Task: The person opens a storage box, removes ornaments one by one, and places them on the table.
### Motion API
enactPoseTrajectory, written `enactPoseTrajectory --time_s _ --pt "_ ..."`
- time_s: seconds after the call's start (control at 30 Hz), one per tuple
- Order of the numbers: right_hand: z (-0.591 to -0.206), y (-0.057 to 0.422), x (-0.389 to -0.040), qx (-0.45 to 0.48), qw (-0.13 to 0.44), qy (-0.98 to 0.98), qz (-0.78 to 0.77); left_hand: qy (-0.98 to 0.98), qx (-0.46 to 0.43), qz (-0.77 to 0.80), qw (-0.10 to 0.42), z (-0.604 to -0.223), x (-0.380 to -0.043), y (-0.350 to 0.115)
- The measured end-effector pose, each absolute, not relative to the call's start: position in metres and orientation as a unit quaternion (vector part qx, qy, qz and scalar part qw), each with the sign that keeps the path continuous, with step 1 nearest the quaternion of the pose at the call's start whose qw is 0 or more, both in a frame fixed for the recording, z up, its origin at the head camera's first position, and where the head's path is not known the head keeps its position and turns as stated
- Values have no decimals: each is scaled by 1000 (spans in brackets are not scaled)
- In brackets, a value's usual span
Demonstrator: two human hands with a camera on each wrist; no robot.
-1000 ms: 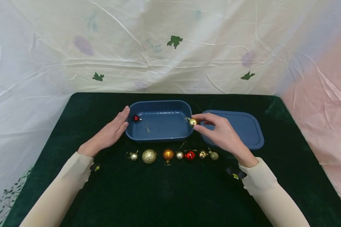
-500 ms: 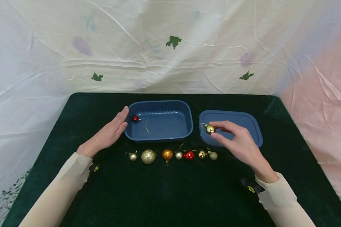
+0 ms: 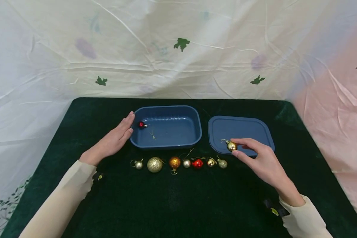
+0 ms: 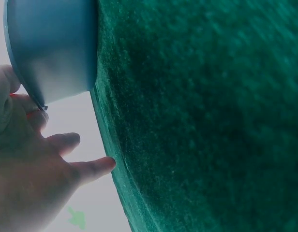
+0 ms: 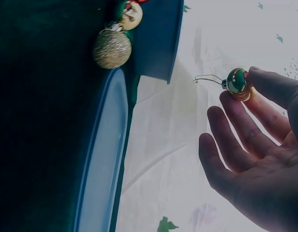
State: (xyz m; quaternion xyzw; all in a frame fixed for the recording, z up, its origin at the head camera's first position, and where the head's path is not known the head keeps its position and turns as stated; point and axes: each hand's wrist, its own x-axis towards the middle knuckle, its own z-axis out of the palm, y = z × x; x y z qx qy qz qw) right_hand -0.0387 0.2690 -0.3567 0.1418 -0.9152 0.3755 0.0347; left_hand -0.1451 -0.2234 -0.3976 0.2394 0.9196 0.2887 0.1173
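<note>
My right hand [image 3: 260, 157] pinches a small shiny gold bauble [image 3: 231, 146] between thumb and fingertips, over the near edge of the blue lid [image 3: 256, 125]. In the right wrist view the gold bauble [image 5: 238, 83] shows its thin wire hook pointing away from the hand [image 5: 255, 140]. My left hand [image 3: 113, 140] rests with straight fingers against the left side of a blue rectangular box [image 3: 166, 145]. The left wrist view has the fingers [image 4: 93, 170] spread beside the wall of the box [image 4: 57, 48]. Inside the box lie a small dark red bauble [image 3: 141, 124] and a loose gold thread [image 3: 153, 135].
In front of the box, several baubles stand in a row, among them a large glittery gold one [image 3: 154, 164], an orange one [image 3: 174, 162], a red one [image 3: 197, 163] and a dull gold one [image 3: 222, 163]. A dark green cloth [image 3: 172, 205] covers the table; a pale curtain [image 3: 154, 49] hangs behind.
My right hand has carried the gold bauble from the right rim of the box rightward and nearer, over the lid's front edge. The left hand has stayed at the box.
</note>
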Motion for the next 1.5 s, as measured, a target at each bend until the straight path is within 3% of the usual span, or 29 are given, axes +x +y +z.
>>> enactPoseTrajectory --time_s 1.5 --pt "-398 296 -34 166 -26 -933 318 917 241 295 117 -398 -145 -225"
